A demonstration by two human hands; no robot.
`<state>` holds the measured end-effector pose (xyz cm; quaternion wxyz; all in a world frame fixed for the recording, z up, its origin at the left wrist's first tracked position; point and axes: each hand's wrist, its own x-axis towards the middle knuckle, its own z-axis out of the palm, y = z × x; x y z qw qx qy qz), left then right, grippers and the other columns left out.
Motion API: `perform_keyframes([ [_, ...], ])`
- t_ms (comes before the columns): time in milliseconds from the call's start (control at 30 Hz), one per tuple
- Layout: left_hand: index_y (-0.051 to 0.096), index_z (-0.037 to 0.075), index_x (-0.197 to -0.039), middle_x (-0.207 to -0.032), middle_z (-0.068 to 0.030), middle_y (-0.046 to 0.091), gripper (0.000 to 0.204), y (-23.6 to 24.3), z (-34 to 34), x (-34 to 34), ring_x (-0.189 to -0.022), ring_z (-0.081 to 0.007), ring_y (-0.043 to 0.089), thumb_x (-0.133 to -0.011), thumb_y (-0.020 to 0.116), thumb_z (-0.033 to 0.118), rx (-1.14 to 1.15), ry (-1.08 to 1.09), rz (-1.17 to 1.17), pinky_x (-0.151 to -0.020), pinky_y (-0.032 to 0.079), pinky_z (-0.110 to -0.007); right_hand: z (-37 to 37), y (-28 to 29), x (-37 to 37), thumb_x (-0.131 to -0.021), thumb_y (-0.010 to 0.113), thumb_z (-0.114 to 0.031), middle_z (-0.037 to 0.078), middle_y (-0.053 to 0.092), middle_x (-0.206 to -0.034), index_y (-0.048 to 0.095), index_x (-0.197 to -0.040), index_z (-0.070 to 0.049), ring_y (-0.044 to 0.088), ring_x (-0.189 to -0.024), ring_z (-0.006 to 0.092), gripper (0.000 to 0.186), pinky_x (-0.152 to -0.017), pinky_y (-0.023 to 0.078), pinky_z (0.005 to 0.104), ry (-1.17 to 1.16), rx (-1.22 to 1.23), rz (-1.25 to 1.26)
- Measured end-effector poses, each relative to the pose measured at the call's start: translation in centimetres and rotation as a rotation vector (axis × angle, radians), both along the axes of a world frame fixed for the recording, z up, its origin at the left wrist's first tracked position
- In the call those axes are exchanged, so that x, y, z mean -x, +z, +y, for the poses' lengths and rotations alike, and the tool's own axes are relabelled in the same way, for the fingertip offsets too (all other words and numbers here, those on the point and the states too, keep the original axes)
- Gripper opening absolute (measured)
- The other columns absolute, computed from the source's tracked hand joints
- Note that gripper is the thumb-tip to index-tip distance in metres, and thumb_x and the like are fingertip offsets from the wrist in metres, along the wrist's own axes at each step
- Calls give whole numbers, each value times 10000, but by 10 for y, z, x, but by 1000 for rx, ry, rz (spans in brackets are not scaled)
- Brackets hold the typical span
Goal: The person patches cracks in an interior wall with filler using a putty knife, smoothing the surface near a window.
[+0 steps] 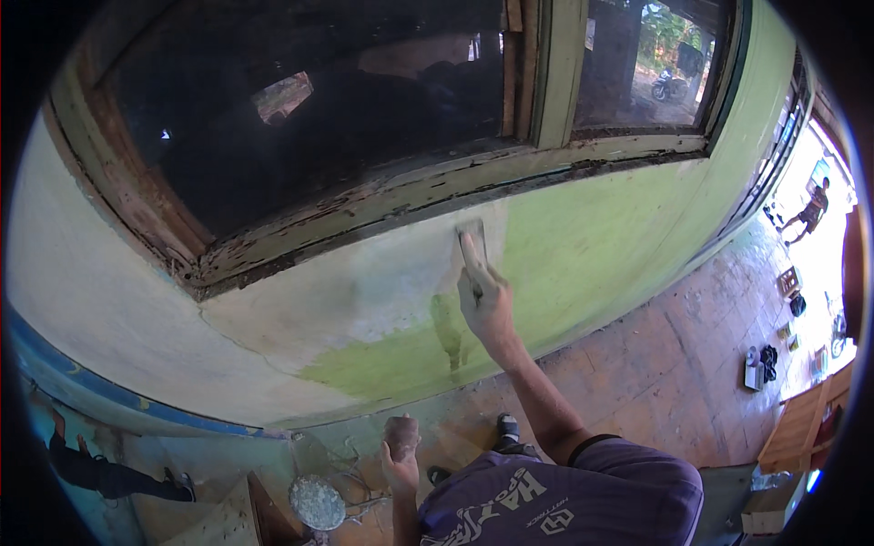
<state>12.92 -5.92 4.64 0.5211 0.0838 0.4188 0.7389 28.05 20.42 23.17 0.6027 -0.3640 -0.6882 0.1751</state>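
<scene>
My right hand [485,296] is raised to the wall just below the window. Its fingers are closed on a flat scraper [474,234], one finger stretched along the blade, which lies against the wall. Around the blade the wall is part whitish [337,296], part green [583,227], and the two meet close to the tool. Lower down, my left hand [401,466] grips a small brownish, blocky object [401,431] in front of my body; its exact kind is unclear. The left fingers are partly hidden by it.
Above the wall runs a worn wooden window frame [391,196] with dark panes. A round, pale-crusted container [317,503] stands on the tiled floor [637,364] at lower left. One person [118,469] is at far left, another [810,209] at far right. Wooden furniture [810,419] stands at right.
</scene>
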Motion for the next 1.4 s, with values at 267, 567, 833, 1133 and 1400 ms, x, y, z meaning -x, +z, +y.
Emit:
perform_keyframes([
  [267,425,-42,-1357,-1364,-204,490,508,-36,-24,36,-1266,-306,472,-980,412,299,-56,39,175,-1099,324,-409,-11,-23,18,-839,508,77,100,435,-663,511,-1364,-51,421,-534,92,540,-496,377,241,29,28,-71],
  [567,428,-27,-1349,-1348,-158,460,522,-65,-54,55,-1232,-292,470,-942,574,266,350,220,550,-1028,416,-381,-11,-76,41,-819,517,85,207,642,-1104,486,-1390,-87,665,-793,225,596,-667,502,280,-33,-74,-7],
  [833,404,9,-1365,-1358,-118,424,559,-87,-95,62,-1224,-254,445,-950,571,344,430,328,688,-1002,418,-389,-10,-31,65,-819,515,108,228,583,-1265,516,-1345,-19,660,-1042,294,541,-804,516,284,85,76,-133],
  [1133,418,45,-1378,-1408,-117,395,541,-48,-84,53,-1318,-259,369,-960,534,368,365,546,104,-1049,362,-403,-10,-121,81,-836,554,54,154,649,-1120,536,-1351,-158,664,-792,313,557,-665,541,344,-56,-254,-126],
  [1400,482,86,-1330,-1262,-55,517,464,-76,-128,63,-1116,-184,511,-967,506,375,315,552,90,-900,432,-304,-50,-30,128,-830,587,5,168,651,-987,523,-1362,-225,631,-744,365,584,-643,518,396,104,4,-310],
])
